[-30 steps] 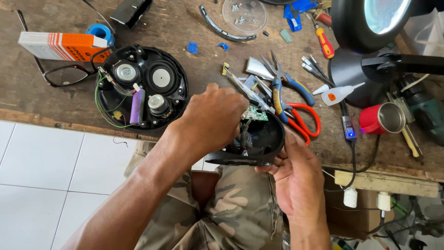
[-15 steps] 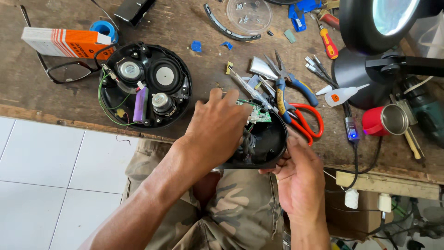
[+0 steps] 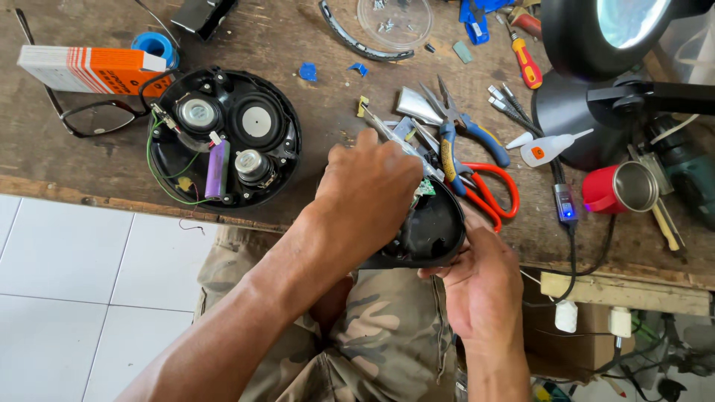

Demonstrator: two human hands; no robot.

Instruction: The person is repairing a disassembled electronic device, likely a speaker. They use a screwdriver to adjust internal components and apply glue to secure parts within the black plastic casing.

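My right hand cups the black shell from below, fingers curled around it. My left hand lies bent over its top, touching it.

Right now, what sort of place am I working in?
Probably a small electronics repair bench. The worn wooden workbench carries pliers, a screwdriver and an opened speaker housing with loose wires, while your left hand and right hand work on a black shell.
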